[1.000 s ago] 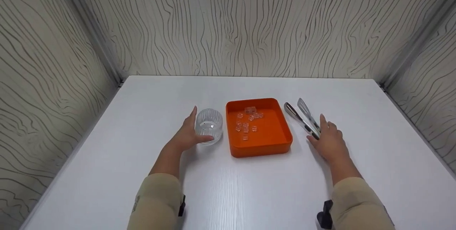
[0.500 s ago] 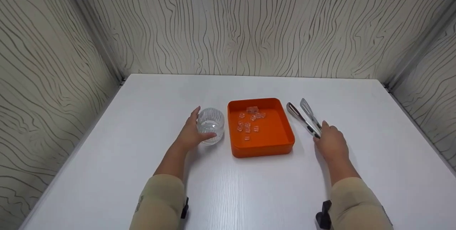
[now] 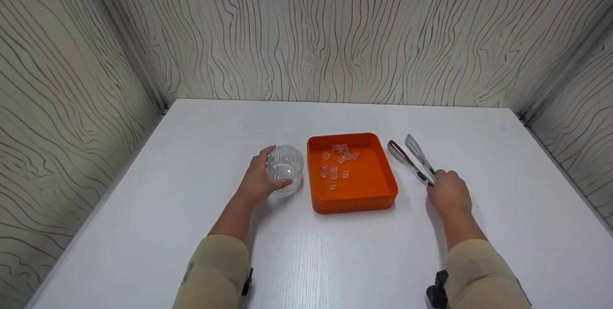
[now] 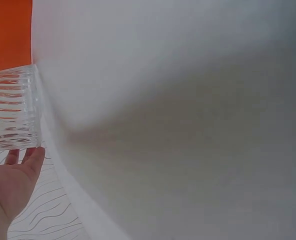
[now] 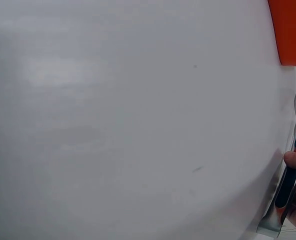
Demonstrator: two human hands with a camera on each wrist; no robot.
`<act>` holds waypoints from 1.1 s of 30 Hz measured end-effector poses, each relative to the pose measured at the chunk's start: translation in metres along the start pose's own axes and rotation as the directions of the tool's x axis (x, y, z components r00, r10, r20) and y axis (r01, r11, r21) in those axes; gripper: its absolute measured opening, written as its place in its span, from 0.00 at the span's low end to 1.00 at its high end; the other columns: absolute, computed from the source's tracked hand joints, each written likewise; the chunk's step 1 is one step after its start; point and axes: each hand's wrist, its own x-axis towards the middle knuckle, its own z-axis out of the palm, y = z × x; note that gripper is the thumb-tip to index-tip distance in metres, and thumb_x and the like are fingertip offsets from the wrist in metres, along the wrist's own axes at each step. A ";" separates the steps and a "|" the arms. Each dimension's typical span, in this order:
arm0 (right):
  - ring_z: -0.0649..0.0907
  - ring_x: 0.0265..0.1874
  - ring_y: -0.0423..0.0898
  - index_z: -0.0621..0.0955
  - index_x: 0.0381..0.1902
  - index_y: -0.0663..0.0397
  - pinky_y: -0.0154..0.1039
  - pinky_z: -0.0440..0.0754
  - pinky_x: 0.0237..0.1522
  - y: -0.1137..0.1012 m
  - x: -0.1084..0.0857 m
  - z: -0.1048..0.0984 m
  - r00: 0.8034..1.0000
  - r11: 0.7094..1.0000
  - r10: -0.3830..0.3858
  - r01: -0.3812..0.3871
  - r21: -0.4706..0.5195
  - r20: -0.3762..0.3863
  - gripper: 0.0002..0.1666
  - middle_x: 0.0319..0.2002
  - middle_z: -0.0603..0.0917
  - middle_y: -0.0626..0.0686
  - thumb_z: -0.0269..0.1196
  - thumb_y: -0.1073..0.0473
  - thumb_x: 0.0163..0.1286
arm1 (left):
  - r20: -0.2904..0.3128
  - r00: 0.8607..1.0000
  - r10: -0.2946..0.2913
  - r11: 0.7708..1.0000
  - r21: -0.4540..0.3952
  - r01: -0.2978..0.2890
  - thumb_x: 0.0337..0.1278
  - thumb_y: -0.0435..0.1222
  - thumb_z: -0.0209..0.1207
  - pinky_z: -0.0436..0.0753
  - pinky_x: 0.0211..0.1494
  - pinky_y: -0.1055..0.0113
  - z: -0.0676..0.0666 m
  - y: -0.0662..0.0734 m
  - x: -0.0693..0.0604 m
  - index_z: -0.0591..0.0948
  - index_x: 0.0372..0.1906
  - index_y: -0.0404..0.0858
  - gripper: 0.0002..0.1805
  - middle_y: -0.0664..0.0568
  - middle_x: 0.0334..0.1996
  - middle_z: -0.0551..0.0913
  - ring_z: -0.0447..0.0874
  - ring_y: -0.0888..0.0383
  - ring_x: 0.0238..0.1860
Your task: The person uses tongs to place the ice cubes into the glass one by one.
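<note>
My left hand (image 3: 258,179) holds a clear ribbed drinking glass (image 3: 286,170), the thumb across its near side and the fingers along its left and far side. The left wrist view shows the fingers (image 4: 34,159) against the ribbed wall of the glass (image 4: 13,110). My right hand (image 3: 449,193) grips the handle end of metal tongs (image 3: 415,159), whose two arms are spread apart and point away from me. In the right wrist view the thumb (image 5: 294,160) presses on the dark handle of the tongs (image 5: 288,182); most of that hand is cut off.
Between the hands sits a square orange tray (image 3: 354,203) with several small clear cubes (image 3: 334,170) scattered inside, mostly toward its left and far side. The white table (image 3: 306,261) is bounded by wood-patterned panels (image 3: 306,36) at the back and sides.
My right fingers have closed round the tongs' handle from a looser, extended pose. My left fingers have bent closer around the glass. The view has shifted slightly; tray and cubes look unmoved.
</note>
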 end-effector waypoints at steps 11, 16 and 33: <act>0.76 0.33 0.60 0.69 0.51 0.76 0.51 0.76 0.34 0.002 0.000 0.002 1.000 1.000 -0.011 0.011 0.013 -0.027 0.21 0.34 0.72 0.67 0.54 0.65 0.64 | -0.002 1.000 0.016 0.998 -0.058 -0.016 0.29 0.42 0.75 0.71 0.59 0.51 0.000 -0.002 0.000 0.58 0.62 0.60 0.50 0.53 0.60 0.68 0.68 0.52 0.59; 0.74 0.29 0.56 0.71 0.47 0.75 0.48 0.75 0.30 0.002 -0.001 0.001 0.998 0.998 -0.019 0.023 0.057 -0.058 0.17 0.31 0.71 0.65 0.52 0.67 0.63 | -0.006 1.000 0.001 0.998 -0.069 -0.001 0.28 0.42 0.76 0.70 0.59 0.51 0.000 -0.002 0.001 0.59 0.61 0.60 0.50 0.54 0.60 0.68 0.67 0.52 0.60; 0.73 0.32 0.55 0.70 0.53 0.72 0.46 0.74 0.31 0.006 0.001 0.001 0.999 0.993 0.012 -0.005 0.115 -0.053 0.21 0.35 0.71 0.65 0.52 0.67 0.63 | -0.036 0.999 -0.031 0.997 -0.077 0.028 0.31 0.42 0.75 0.67 0.62 0.50 0.002 0.003 -0.001 0.56 0.61 0.58 0.50 0.52 0.63 0.65 0.65 0.51 0.61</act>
